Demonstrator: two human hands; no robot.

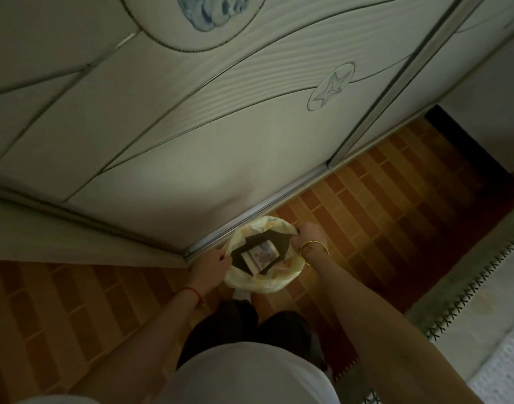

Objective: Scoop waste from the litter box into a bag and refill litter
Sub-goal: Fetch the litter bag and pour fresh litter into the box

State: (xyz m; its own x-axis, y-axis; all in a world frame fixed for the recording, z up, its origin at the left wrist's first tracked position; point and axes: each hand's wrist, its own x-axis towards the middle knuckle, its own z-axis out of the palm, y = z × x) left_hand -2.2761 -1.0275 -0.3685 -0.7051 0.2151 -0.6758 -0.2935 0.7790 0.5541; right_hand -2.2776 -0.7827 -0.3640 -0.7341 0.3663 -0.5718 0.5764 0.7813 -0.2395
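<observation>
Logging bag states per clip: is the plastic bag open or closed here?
Open. The left hand and right hand grip opposite sides of the plastic bag, spreading its mouth; a printed packet shows inside.

One view only is being recorded, from a wide-angle camera being worn on the head. The scene is being looked at steeply downward and slightly forward, along the person's own torso and legs. Both forearms are being framed from above, the left hand (209, 265) and right hand (310, 234) being seen at arm's length near centre, at the bag (261, 284). The tiled floor (395, 214) is being taken in below, the pale door panel (191, 126) across the upper half.
</observation>
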